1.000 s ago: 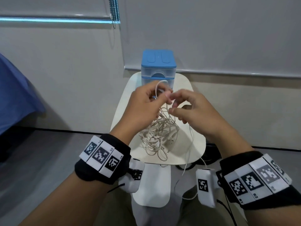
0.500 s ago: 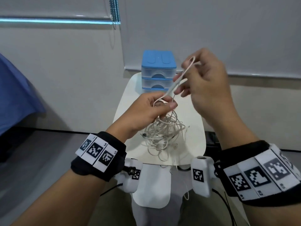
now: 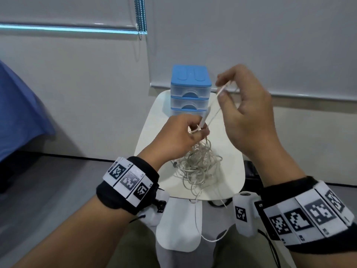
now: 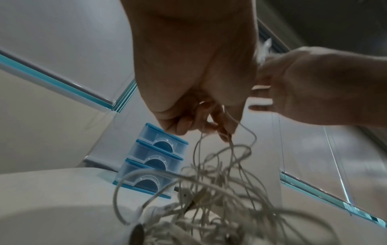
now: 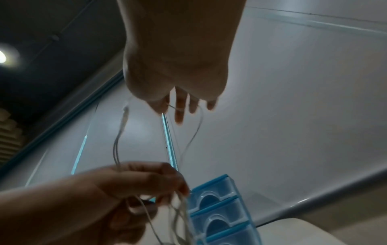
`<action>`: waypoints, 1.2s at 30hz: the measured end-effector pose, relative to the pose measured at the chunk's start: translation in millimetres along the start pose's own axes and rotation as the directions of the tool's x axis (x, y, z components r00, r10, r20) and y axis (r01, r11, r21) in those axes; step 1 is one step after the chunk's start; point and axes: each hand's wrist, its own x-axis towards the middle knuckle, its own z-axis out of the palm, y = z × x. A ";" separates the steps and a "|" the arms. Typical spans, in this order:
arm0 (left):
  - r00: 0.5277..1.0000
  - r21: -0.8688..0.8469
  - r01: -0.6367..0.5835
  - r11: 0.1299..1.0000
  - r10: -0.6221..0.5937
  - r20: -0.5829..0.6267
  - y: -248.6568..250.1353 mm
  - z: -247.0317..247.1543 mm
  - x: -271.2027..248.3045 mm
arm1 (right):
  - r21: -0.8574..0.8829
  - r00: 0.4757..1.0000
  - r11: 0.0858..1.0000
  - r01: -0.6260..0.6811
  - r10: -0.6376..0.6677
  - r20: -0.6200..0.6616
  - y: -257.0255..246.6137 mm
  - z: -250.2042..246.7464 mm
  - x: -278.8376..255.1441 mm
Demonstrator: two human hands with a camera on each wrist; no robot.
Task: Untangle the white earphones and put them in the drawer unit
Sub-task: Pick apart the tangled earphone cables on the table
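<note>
Though mostly still knotted, white earphones (image 3: pixel 199 167) dangling over the white table (image 3: pixel 231 171), pinched at the top by left hand (image 3: pixel 179 136). Since a second ago, one strand drawn up taut, pinched in raised right hand (image 3: pixel 249 117): untangling barely begun. Beyond, drawer unit (image 3: pixel 190 89) shut, against pale wall (image 3: pixel 77 84) and roller blind (image 3: pixel 251 45).

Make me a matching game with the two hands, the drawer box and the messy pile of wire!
Things:
1. left hand
2. right hand
3. drawer unit
4. earphone tangle

Where or how:
A. raised higher, pinching a cord near the blue lid
B. standing at the far end of the white table, all drawers shut
C. lower, holding cords just above the tangle
D. heaped on the table, one cord hanging off the near edge

Pairs: 1-C, 2-A, 3-B, 4-D
</note>
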 end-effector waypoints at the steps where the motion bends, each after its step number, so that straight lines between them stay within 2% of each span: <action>1: 0.998 0.014 -0.040 0.999 0.040 -0.046 -2.1 0.5 0.9 | -0.108 0.991 0.993 -0.055 0.067 0.115 3.0 0.0 -0.8; 2: 0.993 0.035 -0.084 0.996 0.086 -0.085 -3.5 0.6 1.5 | -0.222 0.959 0.968 -0.114 0.166 0.231 6.3 -0.1 -1.8; 4: 0.977 0.074 -0.150 0.986 0.159 -0.144 -6.3 1.1 2.0 | -0.403 0.850 0.896 -0.187 0.353 0.391 13.0 0.7 -6.3; 6: 0.966 0.092 -0.173 0.981 0.187 -0.178 -8.2 2.0 1.9 | -0.416 0.801 0.887 -0.202 0.394 0.451 18.8 1.7 -9.6; 7: 0.967 0.097 -0.175 0.980 0.189 -0.173 -9.0 2.5 1.9 | -0.345 0.795 0.909 -0.233 0.383 0.471 18.1 1.5 -9.5; 9: 0.978 0.110 -0.161 0.981 0.173 -0.114 -9.4 4.2 2.2 | -0.032 0.806 0.925 -0.379 0.347 0.479 14.2 0.3 -8.1; 11: 0.990 0.116 -0.120 0.986 0.127 -0.055 -9.1 6.3 1.9 | 0.352 0.843 0.796 -0.493 0.337 0.419 6.6 -1.7 -2.0; 13: 0.994 0.105 -0.101 0.989 0.104 -0.023 -9.1 7.3 0.0 | 0.601 0.887 0.652 -0.462 0.338 0.315 -0.9 -6.0 6.6; 14: 0.995 0.100 -0.095 0.990 0.097 -0.016 -9.4 7.4 -1.1 | 0.666 0.914 0.629 -0.400 0.331 0.237 -3.1 -7.9 10.8; 15: 0.996 0.095 -0.083 0.992 0.085 -0.013 -9.9 7.4 -1.7 | 0.683 0.939 0.655 -0.323 0.313 0.144 -4.2 -10.2 14.4; 17: 0.998 0.075 -0.064 0.995 0.066 -0.021 -11.0 7.2 -1.6 | 0.583 0.972 0.796 -0.163 0.229 -0.041 -1.1 -11.4 17.5; 18: 0.997 0.058 -0.065 0.996 0.067 -0.036 -11.4 7.1 -1.1 | 0.488 0.982 0.867 -0.102 0.167 -0.092 5.1 -8.9 16.2; 19: 0.996 0.036 -0.072 0.997 0.074 -0.058 -11.8 6.7 -0.4 | 0.388 0.989 0.919 -0.073 0.116 -0.089 10.1 -5.5 13.1; 21: 0.988 0.003 -0.113 0.994 0.113 -0.106 -12.4 5.1 0.2 | 0.163 0.990 0.976 -0.142 0.136 0.050 20.4 3.2 3.6; 22: 0.982 0.002 -0.139 0.990 0.138 -0.127 -12.2 4.3 0.0 | 0.027 0.966 0.978 -0.207 0.200 0.161 24.0 6.5 -0.7; 24: 0.972 0.017 -0.174 0.985 0.175 -0.158 -12.4 3.5 -0.6 | -0.227 0.877 0.934 -0.277 0.342 0.339 29.7 11.1 -10.4; 25: 0.971 0.019 -0.179 0.984 0.179 -0.159 -13.2 2.8 -0.5 | -0.293 0.848 0.918 -0.267 0.368 0.382 30.5 12.0 -13.7; 26: 0.973 0.013 -0.176 0.984 0.176 -0.148 -13.7 2.3 -0.7 | -0.307 0.846 0.920 -0.245 0.357 0.396 29.7 12.1 -15.2; 28: 0.979 0.007 -0.173 0.985 0.173 -0.110 -14.8 1.6 -2.1 | -0.203 0.867 0.950 -0.237 0.301 0.396 26.3 10.9 -13.7; 30: 0.981 0.029 -0.169 0.985 0.171 -0.086 -15.0 1.6 -3.1 | 0.117 0.896 0.932 -0.343 0.288 0.338 19.5 10.0 -7.4; 31: 0.987 0.033 -0.139 0.990 0.141 -0.077 -14.5 1.8 -3.2 | 0.295 0.909 0.876 -0.382 0.298 0.292 15.0 9.7 -2.9; 33: 0.996 0.026 -0.073 0.997 0.074 -0.052 -12.3 1.9 -4.5 | 0.554 0.925 0.740 -0.380 0.319 0.207 6.2 7.0 6.5; 35: 0.998 0.004 -0.052 0.999 0.052 -0.030 -11.5 1.1 -6.2 | 0.689 0.934 0.651 -0.320 0.338 0.115 3.2 4.1 15.7; 36: 0.999 -0.010 -0.045 0.999 0.045 -0.024 -11.0 0.5 -7.4 | 0.706 0.935 0.646 -0.291 0.348 0.067 4.2 3.1 18.7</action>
